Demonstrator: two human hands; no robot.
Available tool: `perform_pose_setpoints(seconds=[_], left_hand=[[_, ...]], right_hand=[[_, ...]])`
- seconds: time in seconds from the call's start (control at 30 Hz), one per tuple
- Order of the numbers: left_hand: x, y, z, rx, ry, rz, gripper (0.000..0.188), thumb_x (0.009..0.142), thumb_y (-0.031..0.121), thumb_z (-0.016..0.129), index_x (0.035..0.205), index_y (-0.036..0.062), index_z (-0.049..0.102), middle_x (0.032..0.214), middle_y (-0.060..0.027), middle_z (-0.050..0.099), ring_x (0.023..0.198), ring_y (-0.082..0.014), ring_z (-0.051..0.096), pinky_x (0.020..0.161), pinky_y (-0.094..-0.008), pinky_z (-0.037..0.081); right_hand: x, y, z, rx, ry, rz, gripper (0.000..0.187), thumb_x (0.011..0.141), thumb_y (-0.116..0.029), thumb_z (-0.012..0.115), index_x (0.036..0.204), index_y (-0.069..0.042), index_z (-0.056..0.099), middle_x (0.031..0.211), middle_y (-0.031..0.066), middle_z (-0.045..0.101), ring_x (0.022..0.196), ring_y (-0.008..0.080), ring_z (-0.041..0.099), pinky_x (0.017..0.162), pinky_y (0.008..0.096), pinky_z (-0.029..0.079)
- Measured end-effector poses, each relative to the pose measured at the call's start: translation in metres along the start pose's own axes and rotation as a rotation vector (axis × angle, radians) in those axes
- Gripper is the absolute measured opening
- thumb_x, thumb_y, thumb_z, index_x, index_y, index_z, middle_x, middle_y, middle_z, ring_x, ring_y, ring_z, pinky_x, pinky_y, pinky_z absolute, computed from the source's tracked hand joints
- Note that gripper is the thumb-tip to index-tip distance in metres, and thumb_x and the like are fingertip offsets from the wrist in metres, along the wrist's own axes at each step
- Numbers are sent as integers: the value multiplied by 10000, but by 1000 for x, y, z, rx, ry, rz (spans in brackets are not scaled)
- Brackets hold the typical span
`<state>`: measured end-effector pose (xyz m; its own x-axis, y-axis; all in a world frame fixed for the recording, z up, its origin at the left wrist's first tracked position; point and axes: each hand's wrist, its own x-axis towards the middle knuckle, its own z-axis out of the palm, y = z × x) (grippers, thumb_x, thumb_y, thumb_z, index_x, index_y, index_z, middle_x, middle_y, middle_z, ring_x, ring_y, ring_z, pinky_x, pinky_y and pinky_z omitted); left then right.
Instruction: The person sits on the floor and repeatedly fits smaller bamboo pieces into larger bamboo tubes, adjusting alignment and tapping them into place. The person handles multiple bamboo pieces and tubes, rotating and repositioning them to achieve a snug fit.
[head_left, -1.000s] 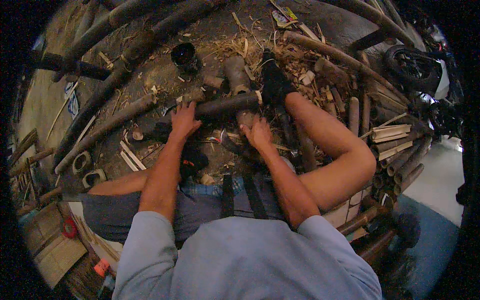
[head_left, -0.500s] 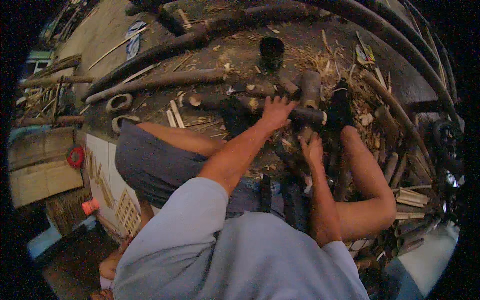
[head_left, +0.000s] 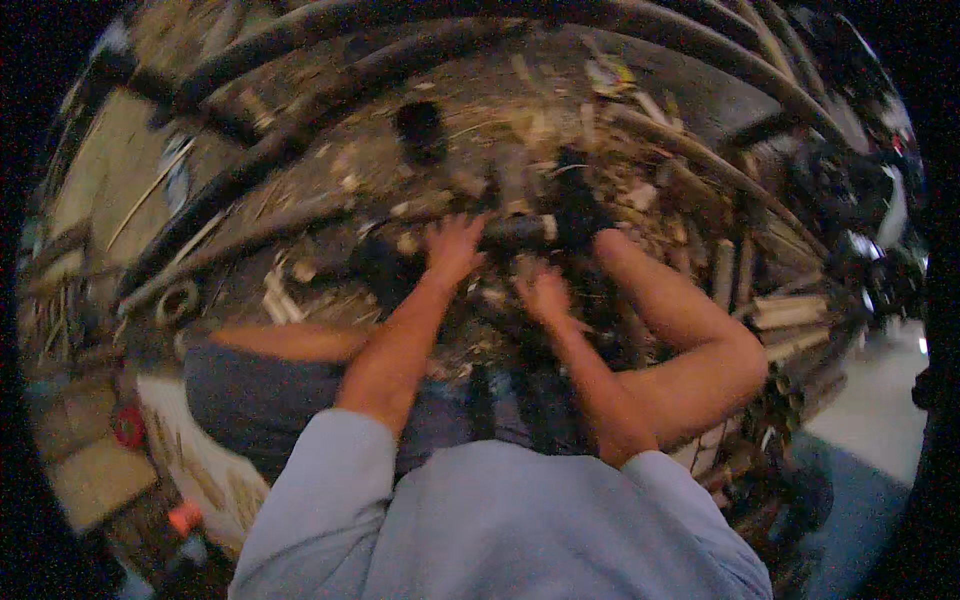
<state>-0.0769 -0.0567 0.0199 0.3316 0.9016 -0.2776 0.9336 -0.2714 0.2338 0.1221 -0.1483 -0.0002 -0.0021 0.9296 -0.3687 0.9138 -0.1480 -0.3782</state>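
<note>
A short dark round length of wood or bamboo [head_left: 518, 232] lies crosswise between my feet, its pale cut end facing right. At its left end is my left hand [head_left: 455, 248], palm down with the fingers spread; whether it presses on the piece is unclear. Just on the near side of the same piece is my right hand [head_left: 545, 292], its fingers smeared by motion, so any hold is not visible. Behind the piece another short brown length [head_left: 513, 183] points away from me. The dark footwear on my right foot [head_left: 578, 205] is close to the pale end.
A black cup-like container [head_left: 420, 132] stands farther off. Long poles [head_left: 235, 235] lie to the left, with a ring-shaped piece [head_left: 178, 303] near them. Wood chips and split pieces cover the ground; split lengths [head_left: 790, 310] are stacked at right. A cardboard sheet [head_left: 100, 485] is at lower left.
The view has swung to the right, so most things appear farther left and blurred. Both hands remain near the dark piece, in about the same places relative to it.
</note>
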Motion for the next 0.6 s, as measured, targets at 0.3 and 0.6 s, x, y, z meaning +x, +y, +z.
perform_pose_setpoints(seconds=[0.3, 0.6], left_hand=[[-10, -9, 2, 71, 18, 23, 824, 772, 308, 826, 1484, 192, 429, 1426, -146, 505, 1343, -378, 462, 1058, -632, 364], [-2, -26, 25, 68, 2, 64, 886, 786, 378, 807, 1521, 182, 353, 1484, -186, 446, 1359, -451, 427, 1055, -668, 337]], right_hand=[[-14, -46, -97, 308, -115, 103, 606, 920, -444, 657, 1323, 5, 595, 1125, 249, 684, 1044, 377, 668, 905, 466, 530], [-179, 22, -336, 869, 1200, 9, 542, 965, -386, 615, 1323, 20, 588, 1099, 167, 683, 882, 222, 676, 870, 364, 547]])
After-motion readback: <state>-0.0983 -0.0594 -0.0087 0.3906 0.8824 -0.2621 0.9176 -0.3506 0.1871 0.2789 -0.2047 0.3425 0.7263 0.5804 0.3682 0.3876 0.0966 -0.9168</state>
